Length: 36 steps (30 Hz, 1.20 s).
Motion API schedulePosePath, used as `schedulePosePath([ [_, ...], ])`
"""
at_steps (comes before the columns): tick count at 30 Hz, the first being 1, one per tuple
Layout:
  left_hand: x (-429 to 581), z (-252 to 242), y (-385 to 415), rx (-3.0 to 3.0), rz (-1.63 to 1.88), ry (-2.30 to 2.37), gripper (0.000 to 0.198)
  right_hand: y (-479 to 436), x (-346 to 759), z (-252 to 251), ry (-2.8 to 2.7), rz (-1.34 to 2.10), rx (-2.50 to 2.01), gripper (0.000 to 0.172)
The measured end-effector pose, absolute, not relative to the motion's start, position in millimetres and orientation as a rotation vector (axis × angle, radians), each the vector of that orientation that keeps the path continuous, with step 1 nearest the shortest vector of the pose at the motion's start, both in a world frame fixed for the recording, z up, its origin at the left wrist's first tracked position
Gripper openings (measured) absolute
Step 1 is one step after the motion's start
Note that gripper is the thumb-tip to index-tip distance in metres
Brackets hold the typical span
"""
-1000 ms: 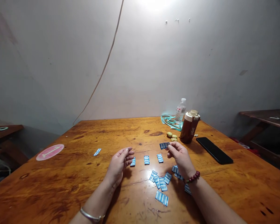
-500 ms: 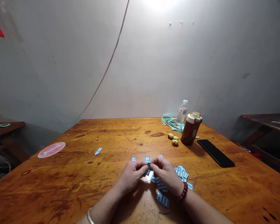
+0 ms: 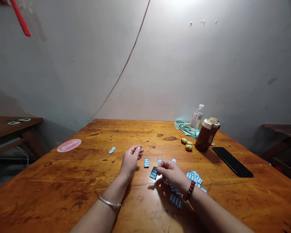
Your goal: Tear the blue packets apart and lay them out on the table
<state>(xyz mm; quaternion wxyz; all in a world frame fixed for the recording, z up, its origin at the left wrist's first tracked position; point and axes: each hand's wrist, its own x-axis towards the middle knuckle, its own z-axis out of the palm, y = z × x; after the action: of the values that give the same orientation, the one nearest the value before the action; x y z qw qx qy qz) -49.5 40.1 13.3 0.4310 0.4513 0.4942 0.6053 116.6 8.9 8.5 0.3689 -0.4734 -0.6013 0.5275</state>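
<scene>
Between the thumb and fingers of my right hand [image 3: 171, 171] is a small blue-and-white card [image 3: 153, 173], raised above the wooden table. My left hand [image 3: 132, 157] is off to the left, its thumb against its curled fingers; whether something small is in them is hidden. Small blue-and-white cards lie in a short row beyond my hands: one column [image 3: 146, 162] at the left, another [image 3: 160, 160] in the middle and a third [image 3: 173, 160] at the right. A pile of cards [image 3: 194, 177] lies beside and partly under my right hand, with a strip [image 3: 176, 201] nearer me.
A small card [image 3: 112, 150] and a pink round sticker [image 3: 69, 145] are at the left of the table [image 3: 92, 168]. On the right are yellowish round items [image 3: 188, 147], a brown bottle [image 3: 205, 136], a clear bottle [image 3: 197, 118], a turquoise ribbon [image 3: 181, 125] and a black phone [image 3: 232, 161].
My hands have parted. The left hand has moved left and forward, while the right keeps a card, now more visible. The camera view has shifted left.
</scene>
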Motion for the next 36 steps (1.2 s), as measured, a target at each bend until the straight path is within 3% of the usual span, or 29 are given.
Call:
schedulePosePath([
  [4, -61.2, 5.9, 49.4, 1.228, 1.619, 1.297, 0.031, 15.4, 86.9, -1.3, -1.758, 1.365, -1.361, 0.009],
  [16, -57.4, 2.2, 47.1, 1.427, 1.556, 1.26, 0.03, 13.2, 68.3, -9.3, -2.23, 0.44, -1.676, 0.015],
  [36, -51.4, 6.7, 41.5, 1.44, 1.429, 1.286, 0.031, 6.2, 69.0, 1.5, -2.237, 0.481, -1.729, 0.022],
])
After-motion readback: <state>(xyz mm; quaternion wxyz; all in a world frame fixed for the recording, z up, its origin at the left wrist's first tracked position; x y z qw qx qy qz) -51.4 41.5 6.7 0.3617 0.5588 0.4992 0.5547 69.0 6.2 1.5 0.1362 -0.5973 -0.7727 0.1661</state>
